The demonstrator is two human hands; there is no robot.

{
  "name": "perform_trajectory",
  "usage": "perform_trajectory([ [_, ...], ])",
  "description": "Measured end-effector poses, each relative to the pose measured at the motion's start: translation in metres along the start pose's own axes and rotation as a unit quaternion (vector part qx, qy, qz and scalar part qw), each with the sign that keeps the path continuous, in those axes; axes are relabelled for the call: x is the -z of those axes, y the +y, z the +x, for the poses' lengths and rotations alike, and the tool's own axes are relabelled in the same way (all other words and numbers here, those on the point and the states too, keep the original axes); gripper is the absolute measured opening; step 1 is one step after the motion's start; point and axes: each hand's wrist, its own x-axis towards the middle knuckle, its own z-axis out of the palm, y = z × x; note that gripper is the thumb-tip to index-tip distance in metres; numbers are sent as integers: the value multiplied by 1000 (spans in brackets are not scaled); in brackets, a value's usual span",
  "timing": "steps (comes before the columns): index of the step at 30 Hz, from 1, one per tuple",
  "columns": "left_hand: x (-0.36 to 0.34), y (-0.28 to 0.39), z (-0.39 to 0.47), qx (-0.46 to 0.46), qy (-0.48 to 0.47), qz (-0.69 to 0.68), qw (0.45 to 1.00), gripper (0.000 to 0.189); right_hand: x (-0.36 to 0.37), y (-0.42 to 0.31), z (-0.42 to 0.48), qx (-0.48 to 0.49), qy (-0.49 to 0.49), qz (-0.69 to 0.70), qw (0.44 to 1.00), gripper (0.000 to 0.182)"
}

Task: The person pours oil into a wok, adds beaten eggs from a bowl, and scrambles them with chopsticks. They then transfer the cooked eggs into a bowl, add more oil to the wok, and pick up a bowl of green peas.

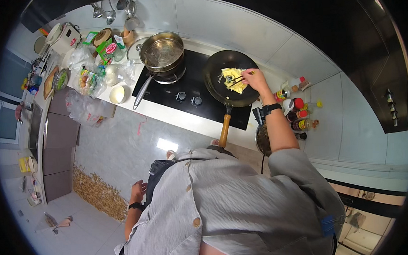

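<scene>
My right hand (255, 80) grips a pair of dark chopsticks (236, 81) over the black frying pan (219, 93). Their tips touch a yellow piece of cooked egg (235, 86), folded and ragged at its edges. The pan sits on the right side of the black glass gas hob (202, 79); its wooden handle (225, 130) points towards my body, held by neither hand. Down by my left hip hangs my left hand (138, 191), fingers slightly apart and nothing visible in it.
A steel saucepan (162, 54) of clear liquid stands on the left burner, handle jutting over the counter edge. Left of it are a pale bowl (117, 94) and bagged eggs (86, 80). Several sauce bottles (297, 116) line the right wall, near a dark round pot (263, 140).
</scene>
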Motion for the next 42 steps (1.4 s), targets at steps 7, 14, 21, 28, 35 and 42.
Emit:
perform_trajectory([
  [7,-5,-25,-6,-22,9,-30,999,47,8,-4,13,47,-2,62,997,21],
  [14,-8,-36,-6,-2,20,-29,999,44,37,-12,3,-12,27,-32,999,22],
  [21,-11,-30,-13,35,20,-51,998,48,22,-6,-2,5,-18,9,1000,22],
  [28,-9,-22,-6,31,21,-60,997,48,-2,-15,5,15,-63,-74,995,22],
  [35,-3,-22,-11,-42,38,-31,998,44,-29,-39,4,42,-84,-9,996,21],
  [42,-5,-27,-14,-4,7,-47,999,48,-19,-36,22,90,37,-136,986,22],
])
